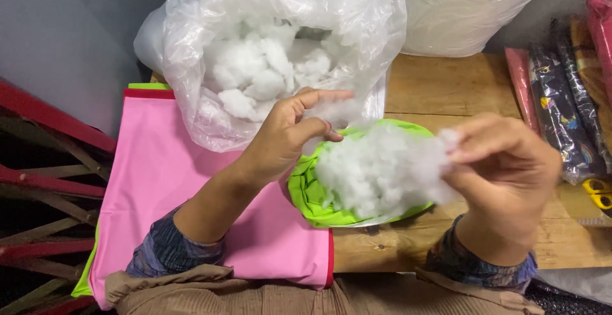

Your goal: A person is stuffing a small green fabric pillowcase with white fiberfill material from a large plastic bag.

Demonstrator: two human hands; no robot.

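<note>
A: Pinching a clump of white fluffy fibre stuffing [382, 168], the right hand [503, 175] has thumb and fingers [475, 152] closed on its edge; the clump spans the gap between both hands.

B: Left hand [287, 133]?

A: Its fingers are curled around a thin wisp of the same stuffing at their tips; just beyond them stands the open clear plastic bag of stuffing [268, 54]; beneath the clump sits a lime-green fabric cover [309, 191]; under the left wrist lies pink sheet fabric [159, 175] on the wooden table [446, 85].
</note>
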